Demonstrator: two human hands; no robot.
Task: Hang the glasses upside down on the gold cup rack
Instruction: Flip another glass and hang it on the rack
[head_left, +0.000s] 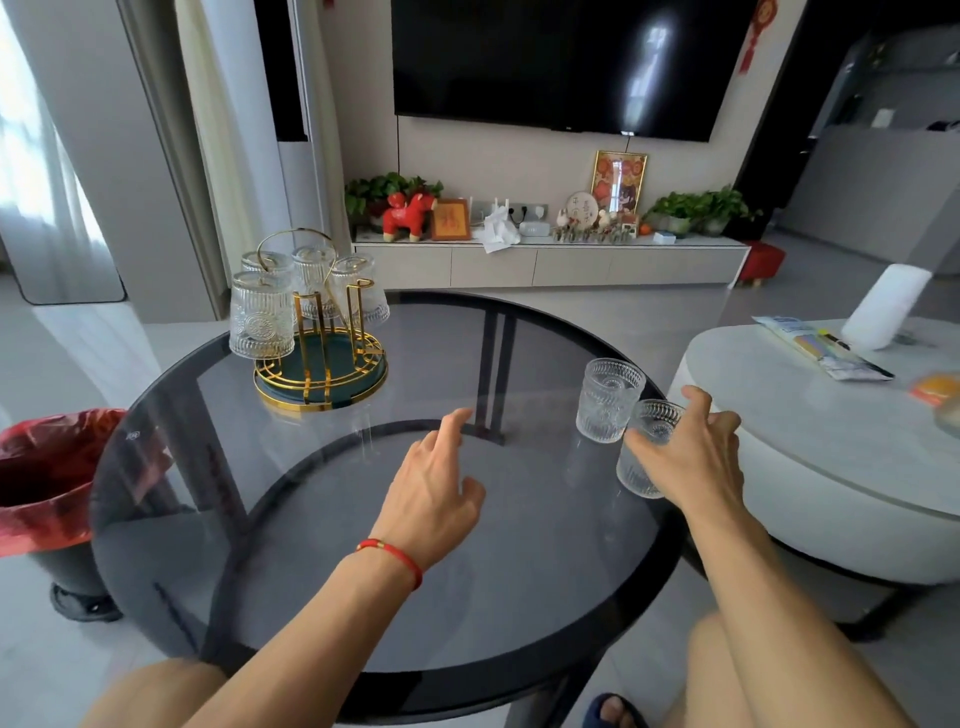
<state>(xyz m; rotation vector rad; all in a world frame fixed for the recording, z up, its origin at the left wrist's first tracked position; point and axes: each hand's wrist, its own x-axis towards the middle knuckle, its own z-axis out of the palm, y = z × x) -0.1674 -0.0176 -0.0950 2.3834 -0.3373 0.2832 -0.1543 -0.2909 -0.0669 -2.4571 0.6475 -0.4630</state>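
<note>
The gold cup rack with a dark green base stands at the far left of the round smoked-glass table. Several ribbed clear glasses hang on it upside down, and two front pegs are bare. Two more ribbed glasses stand upright at the table's right edge. My right hand is wrapped around the nearer glass, fingers over its rim. The other glass stands just left of it, touching or nearly so. My left hand hovers over the table's middle, fingers apart, holding nothing.
A bin with a red bag stands on the floor left of the table. A white oval table with a white cylinder and packets sits close on the right. Behind are a TV cabinet and a wall-mounted TV.
</note>
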